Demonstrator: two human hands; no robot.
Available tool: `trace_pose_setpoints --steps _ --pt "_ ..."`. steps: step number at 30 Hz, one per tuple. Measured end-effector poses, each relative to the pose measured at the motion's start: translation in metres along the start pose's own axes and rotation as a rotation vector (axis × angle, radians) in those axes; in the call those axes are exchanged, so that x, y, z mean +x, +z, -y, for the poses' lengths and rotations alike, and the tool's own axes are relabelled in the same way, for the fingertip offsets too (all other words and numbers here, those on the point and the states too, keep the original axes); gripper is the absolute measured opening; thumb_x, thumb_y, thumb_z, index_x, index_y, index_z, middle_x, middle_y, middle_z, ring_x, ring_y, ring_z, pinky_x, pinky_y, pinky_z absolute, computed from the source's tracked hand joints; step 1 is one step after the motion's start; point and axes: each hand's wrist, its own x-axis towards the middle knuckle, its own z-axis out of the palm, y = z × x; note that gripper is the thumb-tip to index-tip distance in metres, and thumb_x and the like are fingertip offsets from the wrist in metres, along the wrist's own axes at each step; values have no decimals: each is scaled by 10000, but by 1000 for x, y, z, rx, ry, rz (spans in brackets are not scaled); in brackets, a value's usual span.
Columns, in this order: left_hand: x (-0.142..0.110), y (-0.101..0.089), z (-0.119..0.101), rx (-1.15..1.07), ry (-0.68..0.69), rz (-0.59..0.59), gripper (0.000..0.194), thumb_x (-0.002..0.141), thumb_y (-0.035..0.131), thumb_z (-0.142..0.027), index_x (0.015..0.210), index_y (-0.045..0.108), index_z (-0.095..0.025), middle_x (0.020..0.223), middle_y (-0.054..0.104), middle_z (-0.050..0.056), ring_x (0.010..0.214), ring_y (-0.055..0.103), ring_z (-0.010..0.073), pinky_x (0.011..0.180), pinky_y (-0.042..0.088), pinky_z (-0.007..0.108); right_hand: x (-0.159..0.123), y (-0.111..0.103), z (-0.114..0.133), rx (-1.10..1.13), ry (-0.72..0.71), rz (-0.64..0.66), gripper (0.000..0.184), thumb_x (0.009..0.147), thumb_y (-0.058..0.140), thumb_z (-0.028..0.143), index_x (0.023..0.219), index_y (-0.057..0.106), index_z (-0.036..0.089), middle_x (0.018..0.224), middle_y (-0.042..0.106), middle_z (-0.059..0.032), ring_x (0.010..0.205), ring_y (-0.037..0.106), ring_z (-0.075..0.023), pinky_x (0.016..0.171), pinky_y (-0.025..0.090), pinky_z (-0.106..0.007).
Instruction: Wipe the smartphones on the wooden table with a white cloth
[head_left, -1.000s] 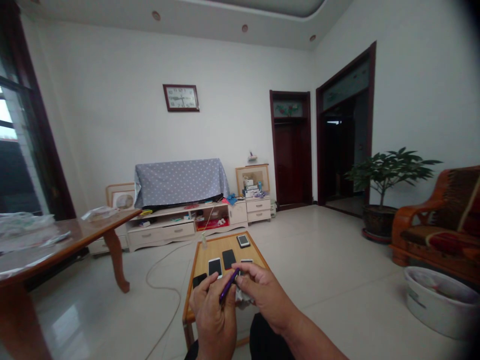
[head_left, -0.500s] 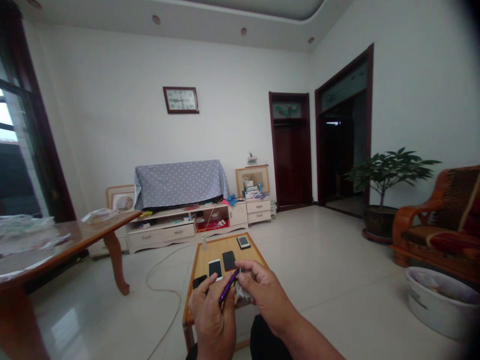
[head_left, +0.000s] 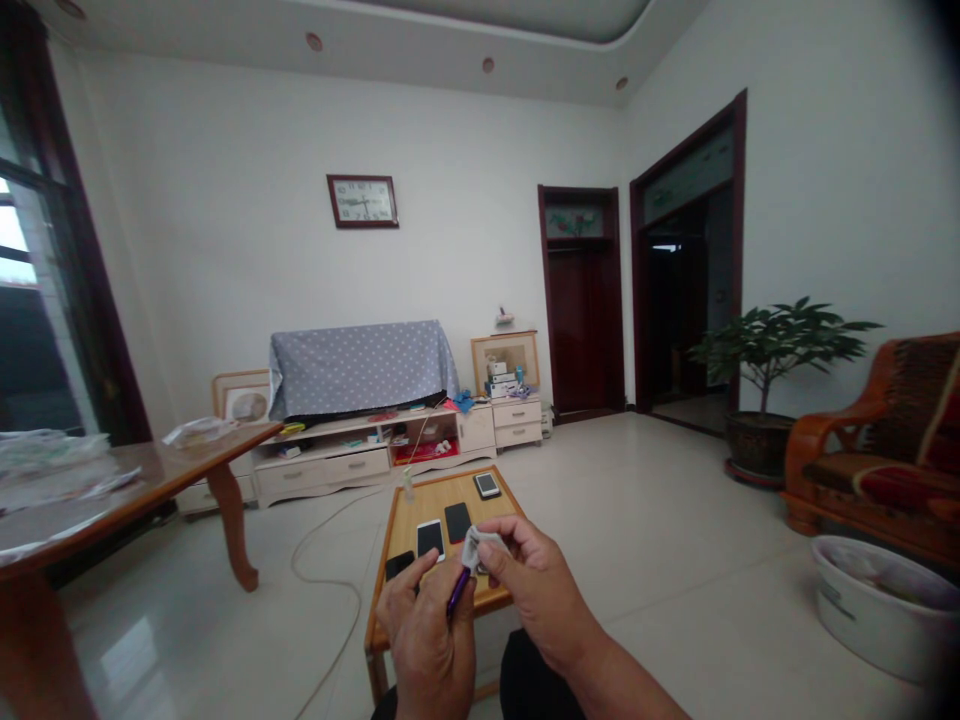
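Observation:
Low in the middle, my left hand [head_left: 429,630] is closed around a slim purple phone [head_left: 459,592], seen nearly edge-on. A pale grey cloth [head_left: 474,548] is pinched in my right hand [head_left: 536,580] and lies against the phone's upper end. Beyond my fingers, several phones rest on a small wooden table [head_left: 420,492]: a white-framed phone [head_left: 430,538], a dark phone [head_left: 457,522], a black phone [head_left: 400,565] partly behind my left hand, and a white phone [head_left: 487,485] near the far right corner.
A small clear bottle [head_left: 409,485] stands at the small table's far left corner. To the left is a larger table [head_left: 247,436] with plastic bags. A cable [head_left: 300,560] crosses the floor. At right are a white tub [head_left: 862,610], a wooden armchair [head_left: 825,425] and a potted plant [head_left: 761,440].
The cloth in my right hand has moved up from beside the phone to over its upper end. My left hand keeps its grip on the phone, now lower and more covered.

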Motion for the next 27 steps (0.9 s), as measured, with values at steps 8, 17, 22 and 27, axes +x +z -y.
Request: trace_pose_setpoints --steps 8,17,22,27 --pt "-2 0 5 52 69 58 267 907 606 -205 1166 657 -244 1088 692 87 1130 566 263 974 384 446 -15 14 5 -362 -122 2 108 841 700 283 823 676 180 790 626 0 705 539 -143 654 420 -253" --pt "-2 3 4 88 39 32 247 898 646 -252 1143 679 -248 1104 692 92 1094 590 255 971 384 440 -3 8 2 -384 -55 -68 161 868 646 322 802 638 175 703 578 24 649 502 -133 594 387 -237" --pt "-4 1 7 38 58 38 240 898 581 -211 1109 690 -247 1060 710 80 1114 592 259 954 397 430 -14 19 5 -442 -110 -19 89 832 670 260 786 659 184 768 622 14 699 539 -135 634 410 -233" --pt "-3 2 6 61 -4 28 261 897 655 -285 1155 689 -259 1120 688 94 1112 592 256 976 392 443 1 8 -1 -383 -63 -72 168 874 638 332 812 648 177 689 596 23 632 514 -135 594 406 -241"
